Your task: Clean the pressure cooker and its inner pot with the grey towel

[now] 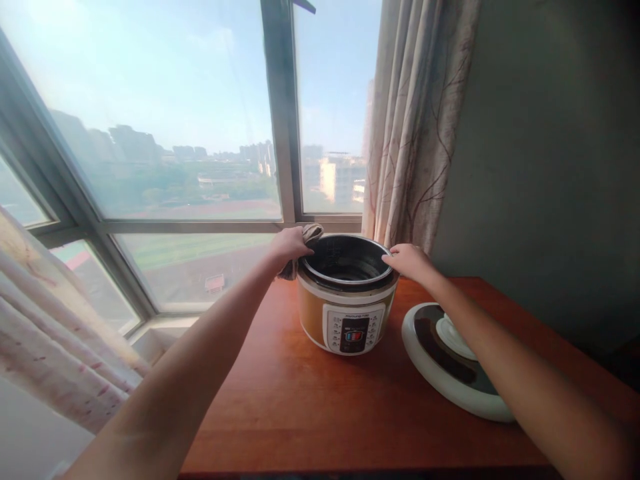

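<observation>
A gold and white electric pressure cooker [310,307] stands upright on the table, its top uncovered. Inside it sits a dark inner pot [350,257], raised slightly at the rim; I see nothing in it. My left hand [290,245] is closed at the pot's left rim, with a crumpled brownish cloth [313,232] bunched in its fingers. On the opposite side, my right hand [407,260] pinches the right rim between thumb and fingers. The white and dark cooker lid [420,340] lies on the table to the right, partly covered by my right forearm.
The reddish-brown wooden table [280,413] fills the lower middle. Behind it are large framed windows [200,133] and a patterned curtain [415,120]. Another curtain [45,320] hangs at the left, and a grey-green wall [540,167] rises at the right.
</observation>
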A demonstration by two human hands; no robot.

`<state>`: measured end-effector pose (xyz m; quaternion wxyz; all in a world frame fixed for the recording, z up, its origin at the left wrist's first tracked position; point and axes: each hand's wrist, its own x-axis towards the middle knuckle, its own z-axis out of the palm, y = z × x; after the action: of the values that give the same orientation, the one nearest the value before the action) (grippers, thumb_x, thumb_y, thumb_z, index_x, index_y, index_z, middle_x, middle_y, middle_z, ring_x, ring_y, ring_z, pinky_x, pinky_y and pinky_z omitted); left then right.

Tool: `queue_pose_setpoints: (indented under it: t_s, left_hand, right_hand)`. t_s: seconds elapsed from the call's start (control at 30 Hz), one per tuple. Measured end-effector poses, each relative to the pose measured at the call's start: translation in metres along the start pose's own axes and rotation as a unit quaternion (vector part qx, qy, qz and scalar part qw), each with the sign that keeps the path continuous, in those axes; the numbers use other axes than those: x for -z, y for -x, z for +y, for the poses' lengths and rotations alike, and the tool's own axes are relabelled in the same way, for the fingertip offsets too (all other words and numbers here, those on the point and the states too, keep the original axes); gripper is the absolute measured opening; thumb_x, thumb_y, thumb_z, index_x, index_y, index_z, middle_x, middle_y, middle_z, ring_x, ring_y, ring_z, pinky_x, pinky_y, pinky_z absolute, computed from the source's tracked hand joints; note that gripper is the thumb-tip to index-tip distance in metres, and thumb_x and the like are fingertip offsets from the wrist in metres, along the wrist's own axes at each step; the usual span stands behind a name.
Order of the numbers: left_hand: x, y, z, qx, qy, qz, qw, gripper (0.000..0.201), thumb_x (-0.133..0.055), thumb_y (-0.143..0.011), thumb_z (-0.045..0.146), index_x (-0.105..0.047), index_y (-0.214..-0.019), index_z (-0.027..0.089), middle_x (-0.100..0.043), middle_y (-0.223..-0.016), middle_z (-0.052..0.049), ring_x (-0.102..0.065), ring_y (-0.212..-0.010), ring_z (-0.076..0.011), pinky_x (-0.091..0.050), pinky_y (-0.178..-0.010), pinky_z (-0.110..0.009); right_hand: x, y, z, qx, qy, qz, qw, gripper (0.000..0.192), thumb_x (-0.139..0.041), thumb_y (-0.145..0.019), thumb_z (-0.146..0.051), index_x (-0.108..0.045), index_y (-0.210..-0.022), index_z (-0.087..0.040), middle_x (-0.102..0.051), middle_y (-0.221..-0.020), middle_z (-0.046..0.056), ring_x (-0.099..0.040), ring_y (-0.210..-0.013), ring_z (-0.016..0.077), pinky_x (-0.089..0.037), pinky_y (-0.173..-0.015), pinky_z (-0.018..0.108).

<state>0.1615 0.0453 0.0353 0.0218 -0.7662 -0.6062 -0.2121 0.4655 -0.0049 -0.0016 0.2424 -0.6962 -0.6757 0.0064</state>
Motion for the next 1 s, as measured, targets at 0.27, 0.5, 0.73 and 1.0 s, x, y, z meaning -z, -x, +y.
queue_pose_setpoints:
  t_s: [0.27, 0.5, 0.73, 1.0]
  left_hand:
    - [-0.009, -0.004, 0.007, 0.082, -0.048, 0.021, 0.995, 0.030, -0.079, -0.062, 0.034, -0.075, -0.088, 0.021, -0.074, -0.086, -0.013, -0.071, -0.085, -0.0325, -0.052, -0.071, -0.035]
    - [-0.019, -0.020, 0.000, 0.073, -0.015, 0.042, 0.996, 0.033, -0.077, -0.061, 0.029, -0.076, -0.093, 0.021, -0.075, -0.089, -0.012, -0.071, -0.086, -0.0330, -0.053, -0.073, -0.035]
    - [-0.031, -0.048, -0.005, 0.058, 0.018, 0.042, 0.997, 0.030, -0.077, -0.063, 0.023, -0.073, -0.092, 0.017, -0.074, -0.089, -0.014, -0.070, -0.086, -0.0308, -0.050, -0.075, -0.036]
    - [-0.040, -0.073, -0.008, 0.050, 0.026, 0.040, 0.998, 0.028, -0.072, -0.070, 0.017, -0.069, -0.096, 0.005, -0.072, -0.094, -0.017, -0.066, -0.088, -0.0239, -0.044, -0.076, -0.034]
  right_hand:
    - [-0.006, -0.003, -0.004, -0.036, -0.002, 0.006, 0.999, 0.026, -0.061, -0.074, -0.027, -0.081, -0.088, -0.018, -0.077, -0.084, 0.011, -0.070, -0.082, 0.0248, -0.043, -0.062, 0.026]
    - [-0.015, -0.016, -0.001, -0.051, -0.017, 0.018, 0.998, 0.027, -0.060, -0.075, -0.031, -0.080, -0.088, -0.018, -0.076, -0.083, 0.009, -0.069, -0.079, 0.0227, -0.042, -0.060, 0.025]
    - [-0.028, -0.048, 0.003, -0.049, -0.015, 0.022, 0.998, 0.024, -0.060, -0.076, -0.031, -0.078, -0.082, -0.016, -0.075, -0.081, 0.009, -0.068, -0.079, 0.0218, -0.043, -0.061, 0.024]
    - [-0.032, -0.069, 0.000, -0.048, -0.018, 0.017, 0.999, 0.026, -0.058, -0.078, -0.031, -0.077, -0.081, -0.013, -0.073, -0.082, 0.011, -0.065, -0.078, 0.0210, -0.041, -0.062, 0.025]
